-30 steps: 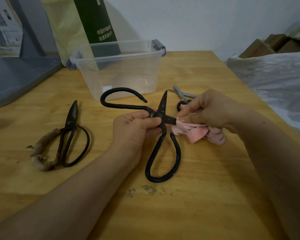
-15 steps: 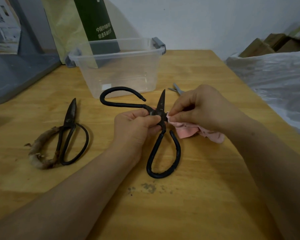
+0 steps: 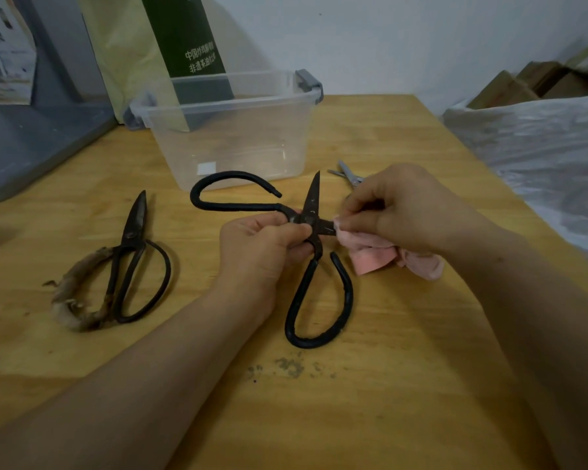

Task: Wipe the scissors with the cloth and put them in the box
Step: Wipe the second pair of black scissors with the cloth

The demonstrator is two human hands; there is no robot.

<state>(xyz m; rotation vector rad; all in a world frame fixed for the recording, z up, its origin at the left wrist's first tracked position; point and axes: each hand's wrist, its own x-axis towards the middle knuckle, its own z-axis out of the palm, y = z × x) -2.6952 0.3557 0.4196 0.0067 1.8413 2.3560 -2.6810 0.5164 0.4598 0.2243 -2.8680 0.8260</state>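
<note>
Large black scissors lie spread wide open above the wooden table. My left hand pinches them at the pivot. One blade points up and away; the other points right into a pink cloth. My right hand pinches that cloth around the right-pointing blade. Behind them stands a clear plastic box with grey latches, nothing inside it.
A second pair of dark scissors with a frayed wrapped handle lies at the left. Small grey scissors peek out behind my right hand. A grey lid lies far left, a green carton behind the box, plastic sheeting at right.
My right hand with the cloth slid left along the blade toward the pivot. The left hand kept its hold at the pivot.
</note>
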